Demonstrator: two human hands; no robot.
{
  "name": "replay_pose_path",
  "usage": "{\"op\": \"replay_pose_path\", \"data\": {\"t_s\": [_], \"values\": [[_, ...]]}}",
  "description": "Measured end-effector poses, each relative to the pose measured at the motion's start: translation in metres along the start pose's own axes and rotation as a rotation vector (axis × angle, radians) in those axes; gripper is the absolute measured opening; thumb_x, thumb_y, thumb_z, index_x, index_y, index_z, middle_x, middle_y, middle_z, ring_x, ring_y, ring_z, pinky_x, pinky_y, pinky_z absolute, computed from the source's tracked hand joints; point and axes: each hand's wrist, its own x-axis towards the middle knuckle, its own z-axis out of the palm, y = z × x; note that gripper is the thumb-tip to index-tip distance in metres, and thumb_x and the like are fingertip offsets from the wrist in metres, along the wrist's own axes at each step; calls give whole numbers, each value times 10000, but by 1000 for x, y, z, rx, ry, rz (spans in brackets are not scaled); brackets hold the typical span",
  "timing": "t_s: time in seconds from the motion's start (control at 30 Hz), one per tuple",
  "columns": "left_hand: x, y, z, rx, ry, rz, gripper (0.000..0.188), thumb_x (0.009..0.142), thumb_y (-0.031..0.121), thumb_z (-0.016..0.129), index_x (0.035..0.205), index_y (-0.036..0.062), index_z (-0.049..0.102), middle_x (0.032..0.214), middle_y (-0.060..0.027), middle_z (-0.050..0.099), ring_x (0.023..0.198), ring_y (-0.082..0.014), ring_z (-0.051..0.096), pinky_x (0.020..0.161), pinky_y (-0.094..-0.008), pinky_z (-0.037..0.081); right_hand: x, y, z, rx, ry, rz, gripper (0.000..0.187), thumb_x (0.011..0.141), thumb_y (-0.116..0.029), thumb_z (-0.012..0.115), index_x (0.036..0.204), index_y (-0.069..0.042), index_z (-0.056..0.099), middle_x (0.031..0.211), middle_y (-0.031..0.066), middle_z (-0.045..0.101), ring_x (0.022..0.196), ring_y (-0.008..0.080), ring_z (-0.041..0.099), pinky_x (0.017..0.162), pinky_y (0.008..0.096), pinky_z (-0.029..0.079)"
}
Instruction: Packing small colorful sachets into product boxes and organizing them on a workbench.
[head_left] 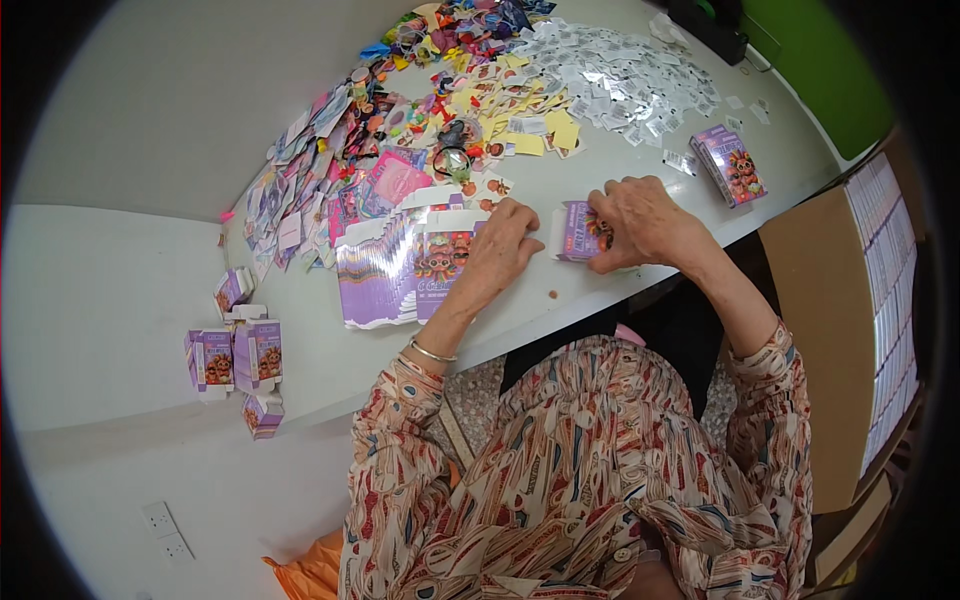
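My right hand [645,222] grips a small purple carton [580,230] lying on the table near its front edge. The white flap at the carton's left end sticks out, and my fingers cover its right part. A short gap to the left of it, my left hand [503,245] hovers by a fanned stack of flat purple cartons [380,275]. Its fingers are loosely curled, thumb and forefinger a little apart, and I see nothing between them. The hand partly hides the top carton's printed front.
Behind lie piled small colourful packets [310,190], yellow cards [525,140] and many silvery sachets [620,80]. A purple box [730,165] stands at the right. Several formed cartons [258,355] sit at the left. Beside the table, a large cardboard box [820,330] holds rows of packed boxes.
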Motion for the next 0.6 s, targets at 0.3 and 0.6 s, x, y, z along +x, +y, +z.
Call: {"op": "replay_pose_path", "data": {"t_s": [0.3,0.6], "values": [[5,3,-15,-14,-96,-49,273,725,32,674,961,-16,545,965,-148,520,765,-279,587,715,-378,467,-18,7,7,7,52,29,580,600,-484,693,892,11,611,776,166,594,771,343,613,712,408,478],[9,3,-3,-667,-196,-244,176,865,72,621,1008,-30,615,925,-50,645,845,-123,619,766,-252,505,3,-14,17,4,48,-13,569,605,-486,711,904,-7,642,803,159,639,762,321,643,698,381,503]]}}
